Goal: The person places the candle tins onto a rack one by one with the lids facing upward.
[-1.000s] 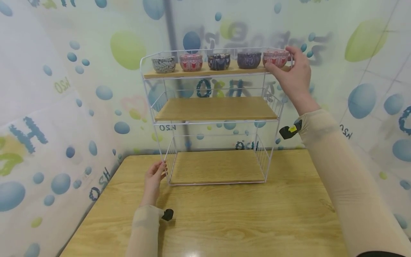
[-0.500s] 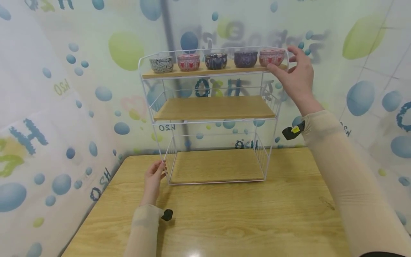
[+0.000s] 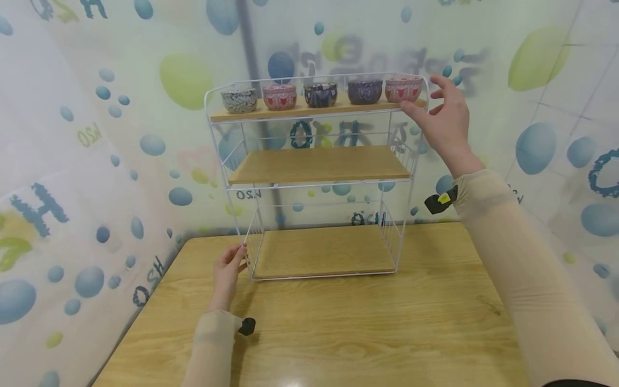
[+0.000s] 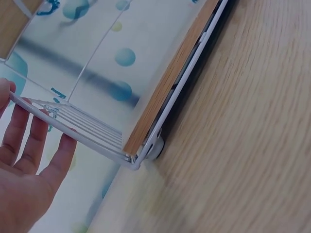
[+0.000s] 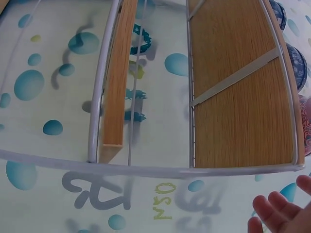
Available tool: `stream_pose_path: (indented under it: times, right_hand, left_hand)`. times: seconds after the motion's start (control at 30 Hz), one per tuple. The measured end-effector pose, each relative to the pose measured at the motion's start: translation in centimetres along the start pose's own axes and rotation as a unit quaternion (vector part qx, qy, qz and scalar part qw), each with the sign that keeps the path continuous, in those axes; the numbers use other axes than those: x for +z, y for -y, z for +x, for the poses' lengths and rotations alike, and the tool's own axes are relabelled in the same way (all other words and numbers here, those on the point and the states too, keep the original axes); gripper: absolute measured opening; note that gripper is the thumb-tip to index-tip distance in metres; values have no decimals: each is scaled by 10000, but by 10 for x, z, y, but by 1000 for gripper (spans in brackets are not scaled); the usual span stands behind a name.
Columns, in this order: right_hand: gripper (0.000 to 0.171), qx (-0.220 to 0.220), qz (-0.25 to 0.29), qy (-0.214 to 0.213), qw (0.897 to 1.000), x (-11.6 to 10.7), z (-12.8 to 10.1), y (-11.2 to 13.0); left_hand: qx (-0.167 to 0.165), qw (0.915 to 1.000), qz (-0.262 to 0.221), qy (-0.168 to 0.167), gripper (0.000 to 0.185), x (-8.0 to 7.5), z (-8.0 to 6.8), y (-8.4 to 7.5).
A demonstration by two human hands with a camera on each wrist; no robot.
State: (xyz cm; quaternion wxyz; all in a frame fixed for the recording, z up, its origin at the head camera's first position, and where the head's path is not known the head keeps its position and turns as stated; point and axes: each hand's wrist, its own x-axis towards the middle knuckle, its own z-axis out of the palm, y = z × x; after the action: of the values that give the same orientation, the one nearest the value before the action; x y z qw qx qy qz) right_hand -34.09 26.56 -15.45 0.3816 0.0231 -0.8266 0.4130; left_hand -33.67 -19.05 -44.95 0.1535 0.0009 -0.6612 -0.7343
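A white wire rack with three wooden shelves [image 3: 319, 164] stands on the table. Along its top shelf sit several small patterned bowls: a grey leafy bowl [image 3: 239, 100], a pink bowl [image 3: 280, 97], a dark bowl [image 3: 321, 95], a purple-blue bowl [image 3: 365, 92] and another pink bowl [image 3: 403, 88] at the right end. My right hand [image 3: 445, 118] is beside that last bowl, fingers spread and holding nothing; its thumb tip is near the shelf's front edge. Low on the rack's left side, my left hand [image 3: 227, 271] holds the front wire post [image 4: 92, 146] between thumb and fingers.
The middle shelf [image 3: 319, 164] and bottom shelf [image 3: 324, 250] have wire side rails. The wooden table [image 3: 338, 328] extends in front of the rack. A wall covering printed with balloons and letters [image 3: 186, 80] hangs close behind and at both sides.
My right hand has let go of the right-end pink bowl and drawn slightly away to the right, its fingers parting. The left hand keeps its hold on the post. The head view has shifted slightly.
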Motion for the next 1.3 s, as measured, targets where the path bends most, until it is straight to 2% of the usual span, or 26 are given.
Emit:
stream_pose_path:
  times: [0.13,0.27,0.53,0.7,0.9,1.0,1.13,1.3]
  right_hand:
    - [76,-7,-8,21,10000,0,-2,-4]
    - [77,77,-77,96,9999,1,-5,-8]
    - [77,220,-88,220,9995,0,-10,-16]
    - [75,236,-132,224,9994,-1,-14,-21]
    - [75,249,-214,360,9988,-1,-21,-31]
    - [74,254,-296,458,9982,0,-25,-35]
    - [70,188,-337,540,9978,0,-28,-40]
    - [65,86,-261,522,9983,0,-29,-45]
  left_hand:
    - [28,9998,136,130,34,-4,1,-2]
    - [113,9979,604,219,29,-9,1,-4]
    - [606,9866,1456,422,35,-16,5,-11]
    - [611,9810,1738,604,33,-19,9,-16]
    - [485,9744,2040,811,31,-18,4,-28]
    - [443,9720,2141,867,30,-18,4,-28]
    - [493,9719,2148,829,33,-21,10,-17]
    - [632,9726,2117,729,34,-20,11,-14]
